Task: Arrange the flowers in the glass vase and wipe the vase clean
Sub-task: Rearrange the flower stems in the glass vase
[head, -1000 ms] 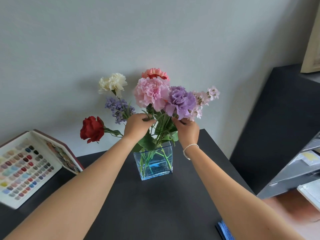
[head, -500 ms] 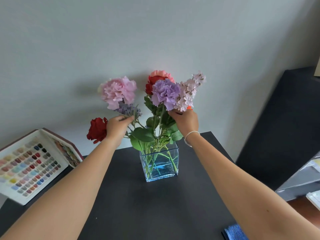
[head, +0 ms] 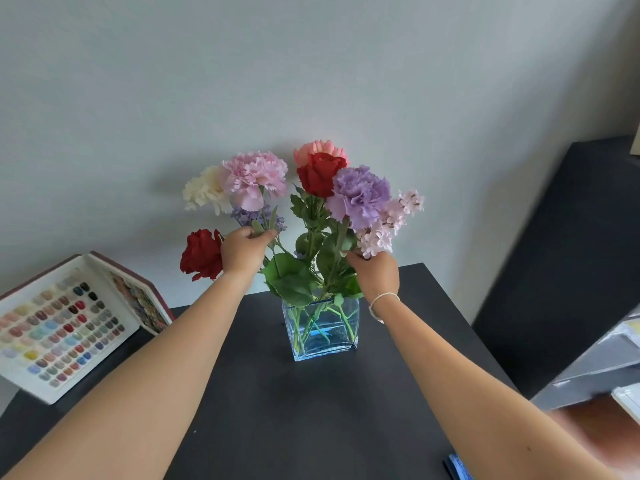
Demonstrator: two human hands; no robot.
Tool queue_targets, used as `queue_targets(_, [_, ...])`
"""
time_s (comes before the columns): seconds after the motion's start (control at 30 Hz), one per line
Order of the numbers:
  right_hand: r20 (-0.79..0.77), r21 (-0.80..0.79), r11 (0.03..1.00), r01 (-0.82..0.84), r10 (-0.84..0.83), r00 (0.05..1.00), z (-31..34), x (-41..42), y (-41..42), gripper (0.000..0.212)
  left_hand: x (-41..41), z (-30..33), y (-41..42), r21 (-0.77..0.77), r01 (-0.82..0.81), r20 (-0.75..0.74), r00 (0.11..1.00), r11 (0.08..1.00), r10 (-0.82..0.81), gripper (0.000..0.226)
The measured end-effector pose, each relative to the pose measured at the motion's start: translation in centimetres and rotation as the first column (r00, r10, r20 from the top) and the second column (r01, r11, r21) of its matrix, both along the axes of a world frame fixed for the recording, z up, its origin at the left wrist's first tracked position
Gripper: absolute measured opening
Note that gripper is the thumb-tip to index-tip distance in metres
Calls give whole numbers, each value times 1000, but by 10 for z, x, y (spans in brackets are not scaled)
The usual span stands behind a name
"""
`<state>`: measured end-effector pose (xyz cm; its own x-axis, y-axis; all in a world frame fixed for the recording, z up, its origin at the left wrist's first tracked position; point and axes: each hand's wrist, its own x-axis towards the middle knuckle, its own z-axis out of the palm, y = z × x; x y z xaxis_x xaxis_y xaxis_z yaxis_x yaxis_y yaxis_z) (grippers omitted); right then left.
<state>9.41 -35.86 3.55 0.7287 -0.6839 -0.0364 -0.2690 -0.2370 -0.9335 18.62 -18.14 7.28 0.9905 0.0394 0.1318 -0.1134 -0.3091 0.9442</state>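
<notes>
Square glass vase (head: 320,332) upright mid-way on the dark table (head: 311,417), stems in it; left hand (head: 242,251), above-left of the vase, pinches stems below the pink carnation (head: 255,176); right hand (head: 375,275), above-right of its rim, grips stems under the purple carnation (head: 360,195).

The light is soft and even, like daylight, and rather cool. The flowers (head: 304,199) throw a pale, blurred shadow on the wall (head: 311,64) behind them, to their left. The glass vase (head: 320,329) shows faint blue reflections, no hard glare. Right of the vase, the lower corner is smeared, and straight edges bend there.
</notes>
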Motion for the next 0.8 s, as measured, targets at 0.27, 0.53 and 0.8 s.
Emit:
queue_targets(0.27, [145, 97, 990, -98, 83, 986, -15, -15, -6, 18, -5, 0, -1, 18, 10, 28, 1000, 1000, -10, 35])
queue_targets(0.53, [193, 88, 986, -139, 120, 974, -19, -19, -2, 17, -7, 0, 0, 17, 32, 55, 998, 999, -33, 31])
queue_targets(0.8, [189, 89, 996, -13, -4, 982, -28, -38, -14, 43, -18, -3, 5, 155, 32, 88, 995, 987, -46, 29])
